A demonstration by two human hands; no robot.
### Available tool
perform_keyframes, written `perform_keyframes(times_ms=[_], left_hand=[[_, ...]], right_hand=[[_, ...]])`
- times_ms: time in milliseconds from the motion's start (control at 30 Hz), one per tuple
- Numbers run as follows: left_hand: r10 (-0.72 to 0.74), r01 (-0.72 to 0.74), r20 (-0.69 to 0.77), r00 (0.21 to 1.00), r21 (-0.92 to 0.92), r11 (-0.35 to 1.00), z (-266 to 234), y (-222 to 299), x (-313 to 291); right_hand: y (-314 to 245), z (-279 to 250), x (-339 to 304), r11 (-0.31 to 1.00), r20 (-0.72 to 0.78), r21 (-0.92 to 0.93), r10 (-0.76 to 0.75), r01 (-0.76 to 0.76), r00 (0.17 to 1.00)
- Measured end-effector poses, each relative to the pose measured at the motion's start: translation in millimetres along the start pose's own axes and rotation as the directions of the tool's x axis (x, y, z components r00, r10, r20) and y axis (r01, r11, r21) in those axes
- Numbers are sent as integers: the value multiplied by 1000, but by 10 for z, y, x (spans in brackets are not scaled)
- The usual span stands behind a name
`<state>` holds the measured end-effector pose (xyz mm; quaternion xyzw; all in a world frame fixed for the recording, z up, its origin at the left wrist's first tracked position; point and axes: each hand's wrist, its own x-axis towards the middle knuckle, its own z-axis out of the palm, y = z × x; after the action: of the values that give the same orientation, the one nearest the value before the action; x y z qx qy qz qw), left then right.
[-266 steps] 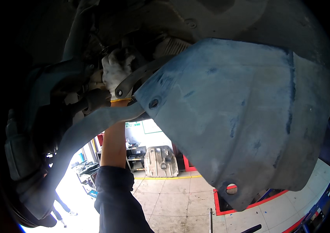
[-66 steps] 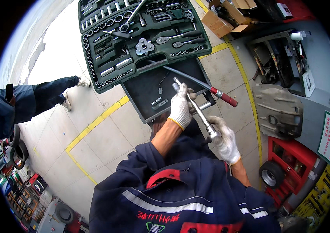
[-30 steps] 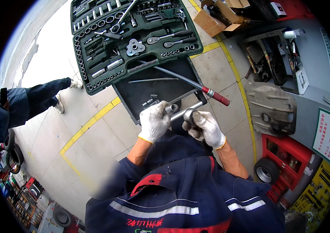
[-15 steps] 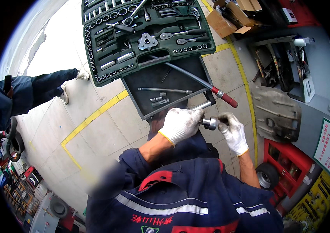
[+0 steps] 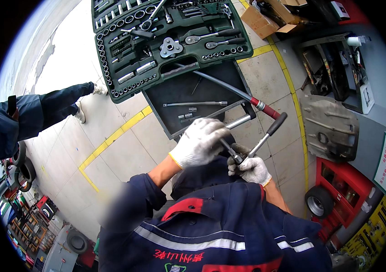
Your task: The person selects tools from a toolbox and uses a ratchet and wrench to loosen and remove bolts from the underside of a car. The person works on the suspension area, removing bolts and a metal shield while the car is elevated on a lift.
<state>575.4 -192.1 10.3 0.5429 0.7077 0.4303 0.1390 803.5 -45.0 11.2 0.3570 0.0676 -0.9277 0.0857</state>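
My right hand (image 5: 253, 171), in a white glove, is closed round the head end of a ratchet wrench; its steel shaft and black grip (image 5: 276, 125) point up and to the right. From the ratchet head a dark metal extension bar (image 5: 229, 148) slants up to the left. My left hand (image 5: 199, 143), also gloved, has curled fingers at that bar's upper end. Just beyond lies a dark drawer (image 5: 156, 106) holding a long steel bar (image 5: 195, 104) and small sockets (image 5: 186, 116). A torque wrench with a red handle (image 5: 265, 109) rests across its right side.
An open green socket-set case (image 5: 131, 97) sits above the drawer. Another person's legs (image 5: 61, 103) are at the left. To the right stand cardboard boxes (image 5: 258, 20), a metal shelf (image 5: 333, 68), a grey panel (image 5: 331, 129), a red cabinet (image 5: 351, 181) and a wheel (image 5: 318, 202).
The ratchet wrench's handle now shows, pointing up right from my right hand. That hand has moved left and down. The bulky socket between my hands no longer shows; one drawer piece is hidden or gone.
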Motion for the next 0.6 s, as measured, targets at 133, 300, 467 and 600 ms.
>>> perform_keyframes(times_ms=[133, 300, 467, 600], left_hand=[[-459, 470, -127, 879, 388, 793, 183, -896, -492], [-645, 575, -79, 760, 546, 610, 453, -956, -304], [-602, 564, -137, 787, 557, 610, 572, -1022, -348], [-576, 585, -168, 800, 433, 686, 365, -1068, -476]], right_hand=[[-149, 75, -203, 860, -29, -462, -261, 219, 965], [-210, 277, -171, 659, -64, -721, -371, 214, 926], [-125, 272, -127, 696, 4, -666, -355, 268, 935], [-68, 236, -115, 736, -3, -630, -324, 250, 946]])
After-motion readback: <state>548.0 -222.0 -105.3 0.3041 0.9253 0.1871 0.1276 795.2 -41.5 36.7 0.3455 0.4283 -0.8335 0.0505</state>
